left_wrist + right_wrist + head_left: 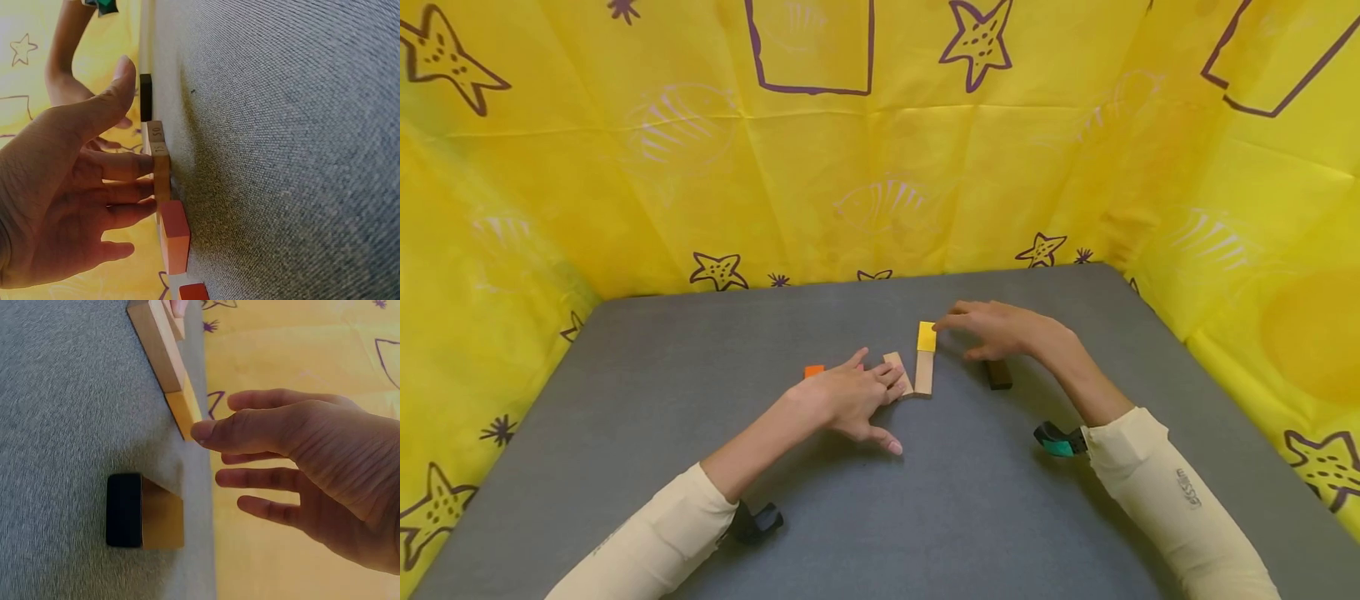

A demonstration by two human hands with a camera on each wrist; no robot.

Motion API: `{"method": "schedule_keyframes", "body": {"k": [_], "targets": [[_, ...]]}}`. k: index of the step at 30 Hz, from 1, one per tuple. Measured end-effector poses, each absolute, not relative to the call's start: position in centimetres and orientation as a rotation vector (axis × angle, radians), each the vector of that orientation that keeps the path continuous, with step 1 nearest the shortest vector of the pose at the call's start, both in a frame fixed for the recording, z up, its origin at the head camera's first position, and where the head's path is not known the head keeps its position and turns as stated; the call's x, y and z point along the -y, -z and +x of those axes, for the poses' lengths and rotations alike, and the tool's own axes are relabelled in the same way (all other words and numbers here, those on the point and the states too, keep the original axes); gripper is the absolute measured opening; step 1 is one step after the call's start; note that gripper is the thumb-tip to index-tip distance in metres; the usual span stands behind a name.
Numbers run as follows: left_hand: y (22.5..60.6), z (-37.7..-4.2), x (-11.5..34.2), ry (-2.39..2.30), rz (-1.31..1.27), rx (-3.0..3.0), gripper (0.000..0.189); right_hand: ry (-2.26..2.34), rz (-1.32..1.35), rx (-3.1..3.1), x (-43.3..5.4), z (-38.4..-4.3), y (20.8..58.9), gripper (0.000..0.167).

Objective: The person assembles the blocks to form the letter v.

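Note:
My left hand [847, 398] reaches over the table with its fingers fairly straight, fingertips resting on a slanted plain wooden block [896, 364]. Beside that block lies another plain wooden block [923, 373], nearly touching it at the near end. A yellow block [927, 336] continues from this second block's far end. My right hand [996, 327] hovers low with loosely bent fingers, a fingertip at the yellow block's right side; whether it touches is unclear. Small printed numbers mark the near ends of the wooden blocks [160, 149] in the left wrist view.
A dark block [125, 510] lies below my right hand. Left of the wooden blocks are a pinkish block [175, 228] and an orange block [814, 370], partly hidden by my left hand. Yellow patterned cloth [820, 200] surrounds the grey table [925, 517].

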State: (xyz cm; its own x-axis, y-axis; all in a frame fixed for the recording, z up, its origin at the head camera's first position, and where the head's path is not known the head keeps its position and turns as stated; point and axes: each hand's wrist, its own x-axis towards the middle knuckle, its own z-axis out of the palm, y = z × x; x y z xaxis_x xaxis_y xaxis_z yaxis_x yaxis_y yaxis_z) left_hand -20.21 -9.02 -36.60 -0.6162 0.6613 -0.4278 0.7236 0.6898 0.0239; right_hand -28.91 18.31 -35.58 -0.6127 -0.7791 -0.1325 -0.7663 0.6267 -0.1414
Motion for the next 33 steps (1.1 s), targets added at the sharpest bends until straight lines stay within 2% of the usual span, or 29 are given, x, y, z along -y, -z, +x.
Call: {"method": "schedule_keyframes", "body": {"k": [9, 23, 33], "targets": [[36.6, -20.1, 9.1, 0.197, 1.076, -2.498, 0.100, 0.113, -1.235, -2.673, -19.4, -27.9, 35.2, 0.060], [36.6, -20.1, 9.1, 0.187, 1.070, -2.499, 0.101, 0.055, -1.135, -2.651, -21.3, -26.6, 35.5, 0.048], [36.5, -20.0, 9.0, 0.188, 1.071, -2.503, 0.102, 0.100, -1.171, -2.629, -22.2, -26.0, 35.7, 0.045]]}}
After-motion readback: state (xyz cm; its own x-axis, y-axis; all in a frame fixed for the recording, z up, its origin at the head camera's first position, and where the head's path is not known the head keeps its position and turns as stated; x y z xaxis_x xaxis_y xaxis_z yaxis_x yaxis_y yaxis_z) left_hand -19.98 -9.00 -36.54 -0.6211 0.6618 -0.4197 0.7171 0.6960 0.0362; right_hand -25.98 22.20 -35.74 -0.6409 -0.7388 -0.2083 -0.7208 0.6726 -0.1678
